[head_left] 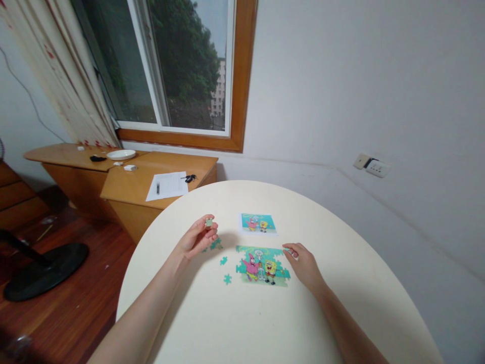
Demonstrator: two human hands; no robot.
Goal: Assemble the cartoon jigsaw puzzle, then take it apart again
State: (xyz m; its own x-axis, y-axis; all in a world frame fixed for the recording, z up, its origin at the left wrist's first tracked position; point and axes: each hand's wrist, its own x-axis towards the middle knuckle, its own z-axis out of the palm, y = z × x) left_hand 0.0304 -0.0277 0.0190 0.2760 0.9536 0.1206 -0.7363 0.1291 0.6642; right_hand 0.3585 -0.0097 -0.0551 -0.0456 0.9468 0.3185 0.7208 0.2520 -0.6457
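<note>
My left hand [199,235] is raised over the left side of the table, its fingers closed on a light green puzzle piece [208,222]. In the middle lies a partly assembled jigsaw puzzle [259,275] of cartoon figures on a turquoise ground, with ragged left and right edges. My right hand [302,260] is at the puzzle's upper right edge with its fingertips pinched together; what they hold, if anything, is hard to make out. Several loose turquoise pieces [227,278] lie left of the puzzle, some partly hidden behind my left hand.
Behind the puzzle lies a reference picture [258,223] with the same cartoon scene. All this rests on a round white table [242,323]. Beyond it, a wooden cabinet [170,163] bears a paper sheet [166,185], keys [190,178] and a white plate [121,154].
</note>
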